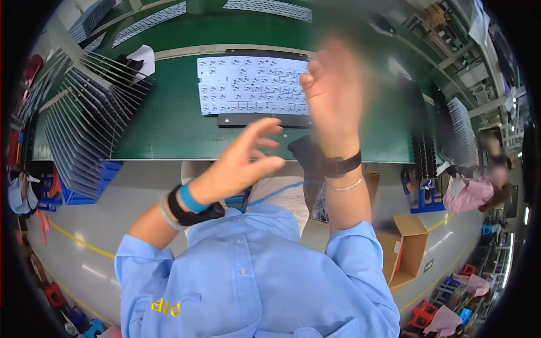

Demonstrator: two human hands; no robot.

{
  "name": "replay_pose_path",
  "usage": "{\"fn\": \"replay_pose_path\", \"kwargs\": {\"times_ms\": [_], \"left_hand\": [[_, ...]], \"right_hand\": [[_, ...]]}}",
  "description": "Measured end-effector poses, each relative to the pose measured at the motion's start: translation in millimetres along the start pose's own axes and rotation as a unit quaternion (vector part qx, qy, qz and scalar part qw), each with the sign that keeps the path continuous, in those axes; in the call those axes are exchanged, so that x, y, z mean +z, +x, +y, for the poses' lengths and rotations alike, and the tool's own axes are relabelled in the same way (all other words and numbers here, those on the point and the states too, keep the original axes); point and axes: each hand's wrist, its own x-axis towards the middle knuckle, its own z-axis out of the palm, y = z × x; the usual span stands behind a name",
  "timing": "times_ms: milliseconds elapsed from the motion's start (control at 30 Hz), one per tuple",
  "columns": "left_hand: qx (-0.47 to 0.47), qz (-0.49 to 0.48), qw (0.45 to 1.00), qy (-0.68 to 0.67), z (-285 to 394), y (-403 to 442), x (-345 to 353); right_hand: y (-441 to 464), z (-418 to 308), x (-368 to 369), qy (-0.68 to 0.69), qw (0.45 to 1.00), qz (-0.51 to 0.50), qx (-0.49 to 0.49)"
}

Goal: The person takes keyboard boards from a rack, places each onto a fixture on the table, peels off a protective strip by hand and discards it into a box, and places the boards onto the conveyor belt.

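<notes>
Blue shirt (242,270) faces green bench (166,132) over grey floor (146,186), left grip (236,163) spread, right grip (335,96) too blurred.

White rectangular board (251,93), rows of small dark marks, lying flat, black fixture (232,120) beneath, green bench (174,135)

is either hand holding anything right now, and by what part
The left hand holds nothing. The right hand, blurred, overlaps the right end of the white panel in view; whether it grips anything cannot be told.
</notes>
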Motion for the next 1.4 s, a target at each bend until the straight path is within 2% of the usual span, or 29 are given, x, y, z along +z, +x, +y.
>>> {"fn": "replay_pose_path", "kwargs": {"times_ms": [33,100,133,200,233,300,400,467,567,600,667,800,833,867,900,1000,1033,1067,1167,1233,1267,1300,1333,1367,1400], "left_hand": [[0.000,0.003,1.000,0.002,-4.0,1.7,4.1],[0.064,-0.018,0.993,0.101,-13.7,6.9,10.4],[0.066,-0.020,0.993,0.100,-16.8,9.9,13.0],[0.130,-0.022,0.986,0.107,-20.5,13.9,15.9],[0.130,-0.022,0.985,0.107,-19.9,15.4,15.0],[0.044,-0.111,0.988,0.095,-17.5,19.1,12.3],[0.099,-0.101,0.981,0.132,-23.2,20.4,13.0],[0.113,-0.126,0.968,0.186,-18.9,24.2,7.9],[0.201,-0.001,0.938,0.282,-15.5,25.7,11.8],[0.203,-0.003,0.937,0.285,-15.3,25.5,13.6],[0.282,0.022,0.901,0.330,-16.7,24.1,17.5],[0.305,0.039,0.906,0.292,-33.5,22.6,28.8],[0.299,0.034,0.910,0.285,-42.1,21.1,28.2],[0.341,0.036,0.897,0.278,-44.7,20.7,28.6],[0.344,0.026,0.904,0.254,-52.3,19.7,28.5],[0.327,0.005,0.902,0.283,-69.4,11.8,22.9],[0.319,0.016,0.912,0.255,-70.1,9.0,21.7],[0.285,-0.001,0.931,0.230,-68.6,7.5,16.9],[0.296,0.047,0.927,0.224,-62.9,-6.6,8.6],[0.244,0.130,0.956,0.094,-62.5,-21.5,4.0],[0.247,0.133,0.955,0.097,-66.4,-20.8,1.1],[0.164,0.074,0.984,-0.017,-72.8,-21.0,-2.1],[0.076,0.012,0.989,-0.130,-80.6,-19.4,-4.7],[0.079,-0.041,0.986,-0.138,-89.6,-15.5,-6.1],[0.082,-0.041,0.986,-0.136,-82.1,-19.0,-8.8]], "right_hand": [[-1.1,8.8,3.8,0.003,1.000,0.000,0.004],[-3.7,21.4,7.5,-0.004,1.000,0.011,0.023],[-4.6,25.7,8.0,-0.011,0.999,0.024,0.040],[-5.4,32.6,6.8,-0.013,0.998,0.033,0.046],[-5.6,35.9,6.0,-0.004,0.998,0.046,0.053],[-5.6,40.6,4.9,0.013,0.996,0.062,0.057],[-5.1,44.1,-3.8,-0.010,0.996,0.079,0.044],[-4.9,45.9,-7.2,-0.025,0.995,0.097,0.029],[-1.7,45.6,-12.0,-0.046,0.992,0.120,0.002],[0.1,44.2,-12.8,-0.043,0.992,0.119,-0.001],[3.2,43.2,-18.1,-0.048,0.988,0.146,-0.032],[-5.9,47.0,-37.0,-0.064,0.993,0.091,-0.043],[-9.9,44.1,-31.7,-0.076,0.993,0.084,-0.028],[-11.4,44.0,-33.1,-0.075,0.992,0.099,-0.013],[-8.6,45.3,-51.5,-0.036,0.996,0.084,0.010],[-1.1,53.3,-77.7,0.037,0.996,0.052,0.060],[-0.6,56.4,-72.1,0.048,0.996,0.025,0.076],[-3.1,60.0,-54.0,0.032,0.996,0.042,0.077],[-2.7,63.4,-29.9,0.029,0.995,0.031,0.086],[-7.7,68.9,-18.7,0.020,0.999,0.027,0.042],[-6.4,70.5,-14.0,0.020,0.999,0.021,0.043],[-9.2,71.8,-6.4,0.016,0.999,0.013,0.036],[-11.3,73.2,-0.3,0.011,1.000,0.005,0.029],[-13.1,74.6,4.5,0.006,1.000,0.012,0.029],[-14.5,74.8,7.7,0.005,1.000,0.009,0.027]]}}
